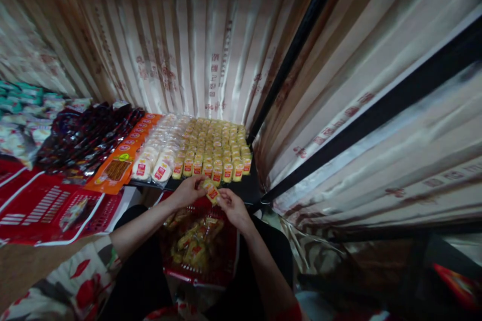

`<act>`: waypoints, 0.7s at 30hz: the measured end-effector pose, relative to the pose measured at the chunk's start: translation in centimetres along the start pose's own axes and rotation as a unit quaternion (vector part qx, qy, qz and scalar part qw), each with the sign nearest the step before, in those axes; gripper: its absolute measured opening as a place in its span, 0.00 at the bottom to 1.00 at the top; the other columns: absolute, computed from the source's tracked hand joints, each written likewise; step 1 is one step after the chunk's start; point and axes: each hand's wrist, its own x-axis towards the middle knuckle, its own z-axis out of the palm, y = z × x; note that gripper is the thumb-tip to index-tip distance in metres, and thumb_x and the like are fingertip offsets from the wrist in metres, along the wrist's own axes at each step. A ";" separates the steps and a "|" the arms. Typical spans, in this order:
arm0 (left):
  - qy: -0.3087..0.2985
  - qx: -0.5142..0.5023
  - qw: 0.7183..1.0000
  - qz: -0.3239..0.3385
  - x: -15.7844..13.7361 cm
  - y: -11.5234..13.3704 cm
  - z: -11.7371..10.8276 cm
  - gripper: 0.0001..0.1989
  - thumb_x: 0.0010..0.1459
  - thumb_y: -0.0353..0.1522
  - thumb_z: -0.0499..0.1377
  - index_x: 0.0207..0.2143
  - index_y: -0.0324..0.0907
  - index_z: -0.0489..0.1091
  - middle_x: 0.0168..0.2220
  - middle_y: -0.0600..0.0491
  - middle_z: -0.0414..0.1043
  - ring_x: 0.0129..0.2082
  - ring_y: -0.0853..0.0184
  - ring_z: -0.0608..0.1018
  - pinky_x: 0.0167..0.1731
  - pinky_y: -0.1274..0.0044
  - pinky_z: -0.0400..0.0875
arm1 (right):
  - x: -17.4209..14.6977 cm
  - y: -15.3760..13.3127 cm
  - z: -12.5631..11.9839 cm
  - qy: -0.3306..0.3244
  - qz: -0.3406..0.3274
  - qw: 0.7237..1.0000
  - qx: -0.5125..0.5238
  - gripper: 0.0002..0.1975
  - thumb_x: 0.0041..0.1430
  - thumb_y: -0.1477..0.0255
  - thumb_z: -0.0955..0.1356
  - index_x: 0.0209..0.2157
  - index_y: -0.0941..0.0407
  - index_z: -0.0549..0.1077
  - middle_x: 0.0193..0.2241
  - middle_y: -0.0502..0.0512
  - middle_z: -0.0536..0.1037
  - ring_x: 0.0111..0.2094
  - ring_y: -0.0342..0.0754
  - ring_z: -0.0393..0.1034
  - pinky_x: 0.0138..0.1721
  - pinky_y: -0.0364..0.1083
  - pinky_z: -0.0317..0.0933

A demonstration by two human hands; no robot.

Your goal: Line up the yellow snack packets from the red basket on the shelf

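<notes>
Both my hands meet just in front of a black shelf (pixel 248 188). My left hand (pixel 188 191) and my right hand (pixel 231 206) pinch one small yellow snack packet with a red label (pixel 211 191) between them. On the shelf beyond stand rows of the same yellow packets (pixel 216 148). Below my hands a red bag (pixel 199 246) with several more yellow packets rests on my lap.
White packets with red labels (pixel 156 160) lie left of the yellow rows, then orange packs (pixel 120 163), dark red packs (pixel 86 138) and teal-and-white ones (pixel 18 115). A red basket (pixel 48 205) sits at left. Shiny pleated curtain (pixel 196 35) and black frame bars (pixel 297 45) close the back and right.
</notes>
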 end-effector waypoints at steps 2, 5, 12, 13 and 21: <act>0.014 0.041 0.999 0.023 1.4 1.6 -0.3 0.17 0.50 0.31 0.56 0.43 0.37 0.69 0.34 0.54 0.73 0.30 0.71 0.72 0.34 0.79 0.68 | 0.7 -1.1 -0.5 0.023 -0.020 0.999 -0.011 0.15 0.50 0.63 0.65 0.37 0.57 0.72 0.30 0.53 0.77 0.30 0.46 0.72 0.34 0.45 0.66; 0.024 0.068 0.996 0.046 3.8 4.1 -0.8 0.19 0.51 0.32 0.56 0.46 0.37 0.68 0.33 0.53 0.74 0.30 0.71 0.72 0.33 0.79 0.68 | 2.1 -2.4 -1.6 0.095 -0.068 0.992 -0.047 0.19 0.54 0.61 0.64 0.43 0.57 0.71 0.39 0.58 0.77 0.38 0.48 0.72 0.40 0.47 0.66; 0.112 0.125 0.977 0.130 12.1 8.3 -0.1 0.23 0.51 0.27 0.55 0.51 0.37 0.63 0.41 0.49 0.73 0.35 0.69 0.74 0.39 0.77 0.70 | 7.8 -1.7 -5.2 0.318 -0.070 0.934 -0.147 0.32 0.60 0.57 0.53 0.58 0.64 0.57 0.59 0.66 0.59 0.61 0.53 0.50 0.60 0.55 0.44; 0.125 0.132 0.974 0.135 13.4 8.9 0.3 0.23 0.51 0.27 0.55 0.51 0.37 0.63 0.41 0.49 0.73 0.35 0.68 0.75 0.39 0.76 0.70 | 8.7 -1.3 -5.5 0.322 -0.060 0.933 -0.149 0.33 0.59 0.57 0.53 0.58 0.66 0.56 0.60 0.68 0.57 0.61 0.54 0.49 0.60 0.55 0.43; 0.105 0.181 0.959 0.190 23.2 12.5 5.2 0.19 0.52 0.22 0.52 0.48 0.39 0.67 0.41 0.50 0.73 0.39 0.69 0.75 0.44 0.76 0.69 | 11.3 0.5 -6.0 0.295 -0.066 0.941 -0.150 0.32 0.60 0.55 0.52 0.57 0.63 0.60 0.58 0.65 0.62 0.60 0.54 0.53 0.60 0.54 0.46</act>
